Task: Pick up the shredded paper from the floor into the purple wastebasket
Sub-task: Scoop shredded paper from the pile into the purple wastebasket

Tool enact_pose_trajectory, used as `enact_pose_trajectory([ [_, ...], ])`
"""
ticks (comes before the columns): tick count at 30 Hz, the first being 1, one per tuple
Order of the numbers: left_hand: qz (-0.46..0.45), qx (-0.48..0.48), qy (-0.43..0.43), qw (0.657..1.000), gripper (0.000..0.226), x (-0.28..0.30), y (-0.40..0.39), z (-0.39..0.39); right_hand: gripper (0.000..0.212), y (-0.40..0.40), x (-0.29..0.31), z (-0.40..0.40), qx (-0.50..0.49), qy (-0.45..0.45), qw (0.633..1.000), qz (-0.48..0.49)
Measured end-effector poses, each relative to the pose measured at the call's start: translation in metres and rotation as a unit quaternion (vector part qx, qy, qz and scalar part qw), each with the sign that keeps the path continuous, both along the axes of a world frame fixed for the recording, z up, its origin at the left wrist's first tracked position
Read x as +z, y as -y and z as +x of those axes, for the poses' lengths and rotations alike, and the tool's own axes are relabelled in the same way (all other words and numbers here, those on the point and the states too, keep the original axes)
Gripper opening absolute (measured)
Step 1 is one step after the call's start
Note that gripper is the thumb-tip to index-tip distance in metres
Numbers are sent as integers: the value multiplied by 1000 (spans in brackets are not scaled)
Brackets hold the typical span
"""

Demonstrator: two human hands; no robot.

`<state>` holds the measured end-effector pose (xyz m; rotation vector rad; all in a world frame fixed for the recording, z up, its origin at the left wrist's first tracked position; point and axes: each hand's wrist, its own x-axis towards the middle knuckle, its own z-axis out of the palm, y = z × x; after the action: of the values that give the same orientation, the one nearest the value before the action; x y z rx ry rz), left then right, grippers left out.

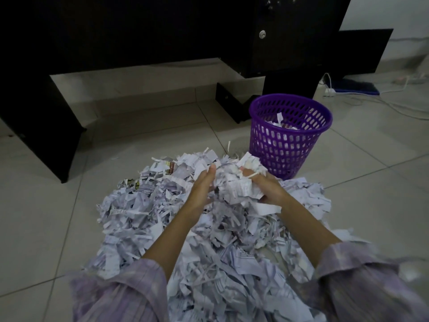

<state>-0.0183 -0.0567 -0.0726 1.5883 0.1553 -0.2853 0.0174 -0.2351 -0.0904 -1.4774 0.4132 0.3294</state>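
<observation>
Both of our hands met over a big heap of shredded paper point(185, 228) on the pale tiled floor point(46, 217). Our left hand point(202, 189) pressed flat, fingers straight, against a clump of strips point(234, 184); our right hand point(267, 187) curled around the clump's other side, its fingertips buried in paper. Lilac sleeves point(120, 293) blurred at the bottom edge, which cut off the heap. Strips were white and greyish, a few printed. Just beyond the heap stood the purple wastebasket point(290, 135), upright, its latticed wall showing some paper already inside. Dark furniture point(139, 31) loomed behind
</observation>
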Motion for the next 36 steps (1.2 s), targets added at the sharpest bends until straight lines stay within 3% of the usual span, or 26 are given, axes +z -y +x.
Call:
enact_pose_trajectory([
  [3, -36, -10, -4, 999, 45, 2, 17, 4, 99, -9, -6, -1, 27, 4, 1000, 11],
  [5, -3, -2, 15, 1000, 34, 4, 27, 4, 109, -9, -9, -2, 32, 4, 999, 22],
  [8, 60, 22, 38, 997, 31, -2, 37, 9, 46, -11, 4, -11, 69, -1, 996, 51],
  [9, 71, 26, 43, 996, 31, -1, 40, 9, 34, -9, 1, -7, 63, -3, 997, 45],
  [10, 86, 30, 49, 995, 31, 0, 44, 8, 40, -8, 5, -10, 73, -3, 997, 26],
  [12, 99, 28, 60, 993, 31, 1, 50, 13, 84, -2, 6, -6, 66, 5, 997, 25],
  [13, 98, 25, 62, 993, 29, 3, 52, 15, 88, -1, 8, -5, 57, 8, 997, 52],
  [16, 102, 1, 70, 992, 21, 17, 60, 25, 50, 17, 19, 6, 20, 34, 994, 103],
  [19, 66, -33, 57, 996, 12, 39, 70, 34, 34, 38, 42, 18, -8, 61, 995, 84],
  [21, 55, -46, 59, 996, 23, 54, 79, 44, 16, 54, 62, 29, -29, 81, 995, 53],
  [23, 84, -40, 90, 992, 31, 66, 89, 55, 20, 72, 78, 40, -47, 106, 992, 39],
  [28, 244, -59, 190, 949, 35, 87, 117, 93, 48, 113, 103, 81, -52, 157, 986, -28],
  [32, 382, -123, 225, 888, 40, 86, 139, 135, 46, 136, 117, 128, -79, 184, 966, -162],
  [36, 469, -164, 242, 833, 38, 75, 159, 166, 56, 152, 119, 163, -95, 211, 920, -316],
])
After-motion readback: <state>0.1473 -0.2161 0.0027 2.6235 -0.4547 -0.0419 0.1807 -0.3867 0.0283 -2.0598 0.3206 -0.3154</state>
